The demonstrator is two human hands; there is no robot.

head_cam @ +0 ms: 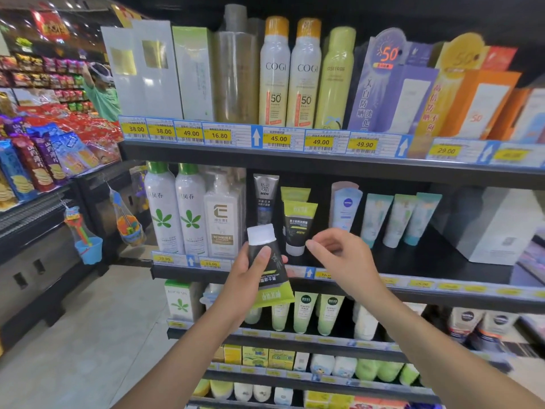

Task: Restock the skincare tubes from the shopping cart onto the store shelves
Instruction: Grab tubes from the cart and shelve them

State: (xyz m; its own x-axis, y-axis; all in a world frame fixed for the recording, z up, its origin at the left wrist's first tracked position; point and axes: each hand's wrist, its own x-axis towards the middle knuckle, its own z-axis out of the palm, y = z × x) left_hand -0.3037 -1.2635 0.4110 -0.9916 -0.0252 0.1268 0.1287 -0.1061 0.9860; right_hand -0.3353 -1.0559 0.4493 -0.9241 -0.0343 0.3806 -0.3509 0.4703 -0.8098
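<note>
My left hand (247, 276) grips a black and green skincare tube (269, 267) with its white cap up, in front of the middle shelf (413, 293). A matching black and green tube (297, 228) stands cap-down on that shelf just behind, with another green one behind it. My right hand (339, 255) hovers empty to the right of the held tube, fingers loosely curled, fingertips close to the standing tube's cap. The shopping cart is out of view.
A grey men's tube (264, 199) and tall white bottles (177, 211) stand left of the gap; a pale blue tube (344, 206) and several teal tubes (398, 219) stand right. Upper shelf holds sunscreen cans (290, 75). A person (101, 90) stands far left by snack displays.
</note>
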